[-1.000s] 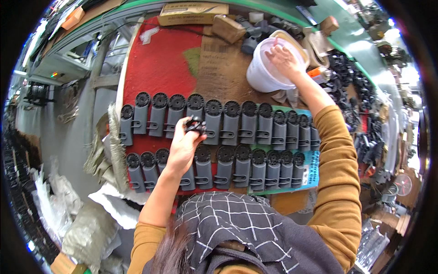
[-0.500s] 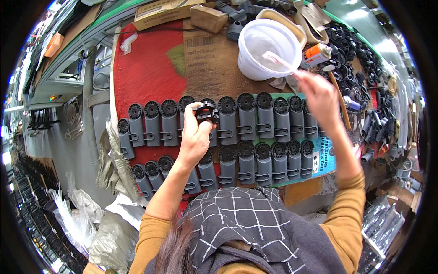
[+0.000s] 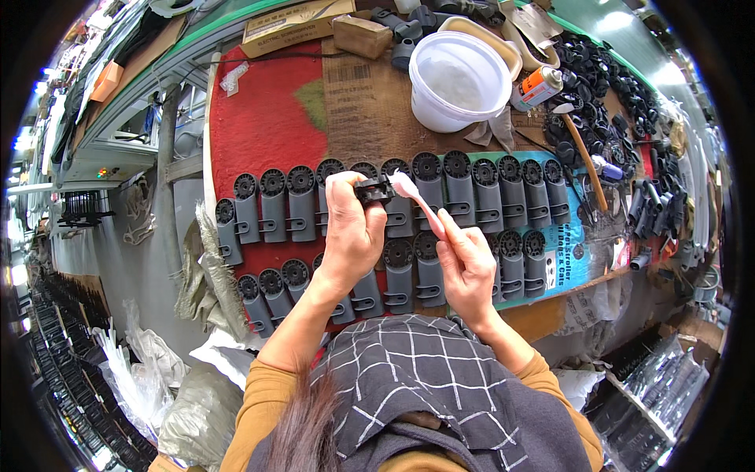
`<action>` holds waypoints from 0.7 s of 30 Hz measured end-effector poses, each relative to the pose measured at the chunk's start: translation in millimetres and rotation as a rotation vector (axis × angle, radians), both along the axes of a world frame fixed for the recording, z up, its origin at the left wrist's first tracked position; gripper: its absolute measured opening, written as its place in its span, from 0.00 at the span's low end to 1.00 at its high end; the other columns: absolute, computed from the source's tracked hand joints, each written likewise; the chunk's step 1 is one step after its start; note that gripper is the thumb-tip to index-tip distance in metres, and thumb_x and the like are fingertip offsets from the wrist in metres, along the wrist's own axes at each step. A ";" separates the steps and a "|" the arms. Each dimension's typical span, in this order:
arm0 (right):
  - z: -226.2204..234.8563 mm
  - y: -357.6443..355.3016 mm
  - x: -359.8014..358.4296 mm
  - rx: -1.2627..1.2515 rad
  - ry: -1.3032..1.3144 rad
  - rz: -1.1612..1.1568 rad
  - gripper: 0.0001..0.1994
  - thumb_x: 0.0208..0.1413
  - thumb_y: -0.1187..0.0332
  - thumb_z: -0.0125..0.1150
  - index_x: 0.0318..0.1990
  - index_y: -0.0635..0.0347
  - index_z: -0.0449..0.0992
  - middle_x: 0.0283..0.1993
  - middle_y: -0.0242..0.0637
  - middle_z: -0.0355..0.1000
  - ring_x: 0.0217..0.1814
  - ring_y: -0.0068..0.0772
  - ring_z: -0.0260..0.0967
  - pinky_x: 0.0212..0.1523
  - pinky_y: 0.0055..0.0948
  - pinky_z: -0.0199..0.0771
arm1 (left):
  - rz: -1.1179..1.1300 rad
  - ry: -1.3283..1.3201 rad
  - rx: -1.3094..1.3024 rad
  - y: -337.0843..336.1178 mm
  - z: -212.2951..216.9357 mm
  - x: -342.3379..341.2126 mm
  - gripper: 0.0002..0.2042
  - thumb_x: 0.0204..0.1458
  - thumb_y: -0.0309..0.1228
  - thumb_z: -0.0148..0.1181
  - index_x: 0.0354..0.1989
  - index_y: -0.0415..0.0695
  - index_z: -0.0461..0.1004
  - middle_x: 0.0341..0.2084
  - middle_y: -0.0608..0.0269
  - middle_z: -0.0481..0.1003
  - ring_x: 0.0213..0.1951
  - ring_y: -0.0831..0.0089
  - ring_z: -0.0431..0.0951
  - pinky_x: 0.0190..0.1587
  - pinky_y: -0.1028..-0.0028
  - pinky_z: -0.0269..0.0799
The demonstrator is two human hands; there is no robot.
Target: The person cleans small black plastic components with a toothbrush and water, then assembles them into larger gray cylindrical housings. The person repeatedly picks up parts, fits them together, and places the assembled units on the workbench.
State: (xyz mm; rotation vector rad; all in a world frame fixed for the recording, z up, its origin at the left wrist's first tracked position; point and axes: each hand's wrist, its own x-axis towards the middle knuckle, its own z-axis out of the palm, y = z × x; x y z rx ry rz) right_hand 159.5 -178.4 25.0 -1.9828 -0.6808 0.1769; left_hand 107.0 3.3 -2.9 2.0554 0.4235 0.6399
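Observation:
My left hand (image 3: 351, 228) grips a black plastic part (image 3: 374, 190) above the far row of grey parts. In my right hand (image 3: 468, 267) is a pink-handled toothbrush (image 3: 425, 206), held by the handle end. White paste or grease seems to coat its head, which meets or nearly meets the right side of the black part. Grey plastic housings with round, black toothed ends (image 3: 457, 189) lie in two rows beneath both hands. Beyond them stands a white bucket (image 3: 425, 102) with pale stuff inside.
An orange and white spray can (image 3: 537, 88) and a wooden-handled hammer (image 3: 583, 153) lie right of the bucket. Heaped black parts (image 3: 605, 86) fill the far right. A long carton (image 3: 295, 27) and a small brown box (image 3: 361, 36) sit at the back.
My right hand has come from the bucket toward me and left, bringing the toothbrush out of it to the black part. My left hand still holds that part, slightly turned.

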 end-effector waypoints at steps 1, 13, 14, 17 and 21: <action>1.7 0.5 -1.5 0.002 -0.044 0.006 0.21 0.53 0.77 0.60 0.56 0.59 0.73 0.29 0.37 0.68 0.28 0.30 0.65 0.31 0.27 0.67 | -0.004 -0.017 0.044 -0.3 1.4 0.1 0.14 0.51 0.22 0.48 0.47 0.37 0.59 0.34 0.59 0.61 0.35 0.71 0.62 0.43 0.72 0.63; 7.0 5.5 -7.9 -0.025 -0.172 0.069 0.21 0.54 0.78 0.59 0.57 0.60 0.72 0.28 0.40 0.69 0.28 0.35 0.66 0.30 0.30 0.69 | 0.093 -0.039 -0.203 0.5 31.9 -3.7 0.14 0.39 0.19 0.64 0.37 0.37 0.74 0.33 0.59 0.73 0.34 0.72 0.75 0.39 0.75 0.72; 7.2 5.3 -7.2 -0.039 -0.175 0.018 0.21 0.53 0.78 0.59 0.57 0.60 0.72 0.28 0.40 0.69 0.28 0.35 0.66 0.30 0.30 0.68 | 0.094 -0.060 -0.175 1.1 32.7 -4.1 0.13 0.38 0.19 0.64 0.36 0.37 0.74 0.33 0.60 0.74 0.34 0.73 0.75 0.39 0.76 0.72; 7.6 5.7 -4.3 -0.108 -0.170 -0.068 0.22 0.52 0.78 0.60 0.57 0.60 0.72 0.28 0.39 0.68 0.27 0.35 0.66 0.29 0.30 0.68 | 0.086 -0.040 -0.164 2.3 34.8 -6.5 0.12 0.40 0.17 0.63 0.36 0.37 0.74 0.33 0.63 0.72 0.35 0.77 0.74 0.40 0.78 0.72; 7.5 7.3 -0.2 -0.030 -0.307 0.083 0.22 0.51 0.78 0.61 0.56 0.61 0.73 0.27 0.39 0.67 0.26 0.36 0.65 0.29 0.30 0.68 | 0.050 -0.057 -0.109 1.3 38.1 -7.9 0.12 0.41 0.17 0.63 0.36 0.37 0.73 0.33 0.65 0.71 0.37 0.78 0.73 0.41 0.79 0.71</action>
